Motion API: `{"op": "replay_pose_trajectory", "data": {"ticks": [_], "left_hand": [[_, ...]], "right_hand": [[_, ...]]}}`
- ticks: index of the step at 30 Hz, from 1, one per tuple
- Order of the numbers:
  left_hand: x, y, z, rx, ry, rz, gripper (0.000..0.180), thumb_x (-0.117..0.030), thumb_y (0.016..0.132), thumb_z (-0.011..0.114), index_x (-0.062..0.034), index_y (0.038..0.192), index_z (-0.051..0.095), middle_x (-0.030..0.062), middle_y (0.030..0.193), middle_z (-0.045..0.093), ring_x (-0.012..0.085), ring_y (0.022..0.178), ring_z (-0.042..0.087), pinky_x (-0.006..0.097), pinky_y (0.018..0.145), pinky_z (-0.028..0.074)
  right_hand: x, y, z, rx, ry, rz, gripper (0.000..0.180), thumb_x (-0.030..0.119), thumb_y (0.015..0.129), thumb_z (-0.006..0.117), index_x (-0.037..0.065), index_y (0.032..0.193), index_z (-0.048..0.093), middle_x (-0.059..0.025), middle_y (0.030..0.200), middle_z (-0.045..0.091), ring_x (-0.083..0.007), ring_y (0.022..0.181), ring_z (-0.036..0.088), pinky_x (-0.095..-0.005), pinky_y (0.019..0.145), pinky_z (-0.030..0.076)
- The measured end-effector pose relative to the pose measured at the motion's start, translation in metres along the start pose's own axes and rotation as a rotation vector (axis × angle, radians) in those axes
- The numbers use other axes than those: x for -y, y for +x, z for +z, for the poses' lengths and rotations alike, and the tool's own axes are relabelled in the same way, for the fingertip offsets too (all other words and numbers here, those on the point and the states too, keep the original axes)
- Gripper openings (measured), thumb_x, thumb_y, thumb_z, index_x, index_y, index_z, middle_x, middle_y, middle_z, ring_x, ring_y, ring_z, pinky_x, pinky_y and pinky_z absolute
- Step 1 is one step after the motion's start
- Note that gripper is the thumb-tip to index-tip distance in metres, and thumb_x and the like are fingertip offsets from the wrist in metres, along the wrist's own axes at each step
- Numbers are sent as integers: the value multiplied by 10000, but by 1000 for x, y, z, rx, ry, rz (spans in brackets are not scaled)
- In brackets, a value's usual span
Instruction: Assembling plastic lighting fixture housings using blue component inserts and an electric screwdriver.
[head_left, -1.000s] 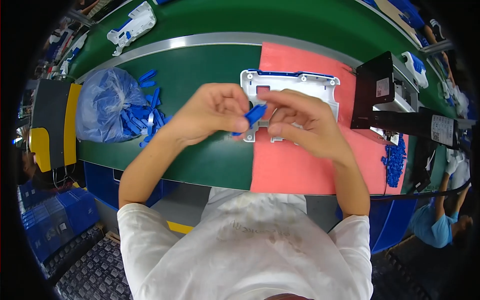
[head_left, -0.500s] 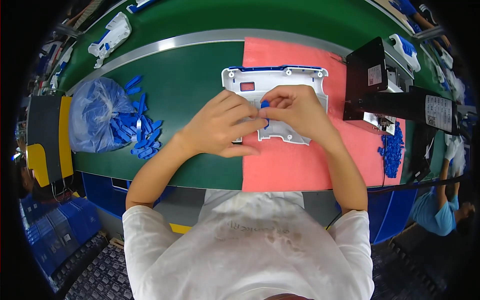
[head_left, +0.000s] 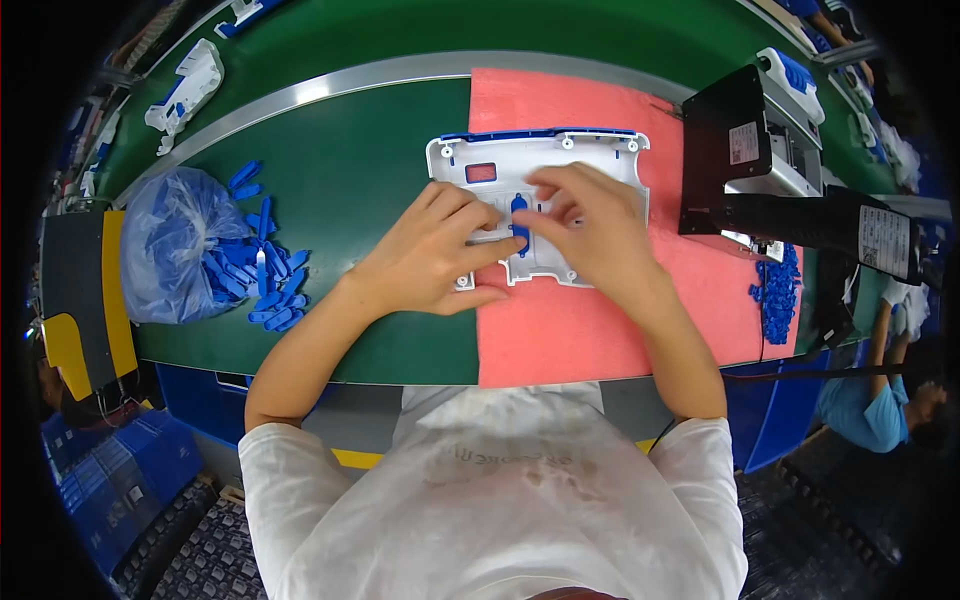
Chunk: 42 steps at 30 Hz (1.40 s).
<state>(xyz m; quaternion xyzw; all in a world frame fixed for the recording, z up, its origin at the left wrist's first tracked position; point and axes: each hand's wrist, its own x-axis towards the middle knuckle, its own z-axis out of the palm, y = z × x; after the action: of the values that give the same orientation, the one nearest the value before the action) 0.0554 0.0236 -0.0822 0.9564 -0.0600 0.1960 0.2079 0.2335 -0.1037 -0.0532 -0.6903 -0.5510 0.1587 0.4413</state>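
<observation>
Two hands, left hand (head_left: 432, 250) and right hand (head_left: 585, 228), press one blue clip (head_left: 519, 222) into one white panel (head_left: 540, 160).

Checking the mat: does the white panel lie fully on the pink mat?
No, the white panel overhangs the pink mat onto green belt.

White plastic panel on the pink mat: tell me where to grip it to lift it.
Take the white plastic panel by its short left and right ends, from the sides. It lies flat; both hands cover its middle, while the ends stay bare.
</observation>
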Motion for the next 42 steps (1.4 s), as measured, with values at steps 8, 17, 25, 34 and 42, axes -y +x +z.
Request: {"op": "replay_pose_trajectory", "data": {"ticks": [8, 17, 25, 34, 42], "left_hand": [[-6, 12, -5, 58, -26, 32, 448, -282, 664, 780, -83, 1053, 685, 130, 1310, 559, 352, 1219, 513, 449, 947, 434], [-10, 17, -1, 45, -2, -28, 374, -167, 611, 781, -65, 967, 725, 137, 1257, 606, 342, 1189, 550, 442, 948, 481], [4, 22, 15, 49, -1, 95, 360, -163, 629, 775, -65, 972, 725, 133, 1229, 623, 337, 1187, 555, 425, 926, 504], [15, 7, 20, -13, -35, 95, 347, -178, 669, 768, -60, 992, 719, 112, 1222, 626, 331, 1193, 551, 419, 933, 504], [15, 8, 16, -37, -120, 119, 366, -187, 716, 758, -51, 1050, 697, 110, 1280, 598, 329, 1228, 526, 427, 974, 482]], "right_hand": [[-7, -17, -106, -1104, -91, -357, 344, -71, 837, 668, -34, 1121, 478, -121, 1008, 621, -197, 875, 612, -318, 822, 534], [0, -44, -165, -1034, 496, -442, 622, -90, 802, 608, -59, 1351, 317, -119, 760, 605, -196, 611, 600, -342, 632, 522], [-11, -32, -138, -1031, 237, -456, 457, -48, 793, 686, -61, 1196, 469, -34, 602, 604, -94, 490, 561, -224, 503, 439], [7, -46, -104, -900, 370, -312, 485, -97, 780, 662, -57, 1208, 437, -55, 647, 574, -110, 478, 529, -255, 471, 437], [56, 6, -23, -708, 277, -401, 568, -57, 807, 586, -32, 1305, 314, -97, 624, 520, -149, 457, 489, -309, 477, 467]]}}
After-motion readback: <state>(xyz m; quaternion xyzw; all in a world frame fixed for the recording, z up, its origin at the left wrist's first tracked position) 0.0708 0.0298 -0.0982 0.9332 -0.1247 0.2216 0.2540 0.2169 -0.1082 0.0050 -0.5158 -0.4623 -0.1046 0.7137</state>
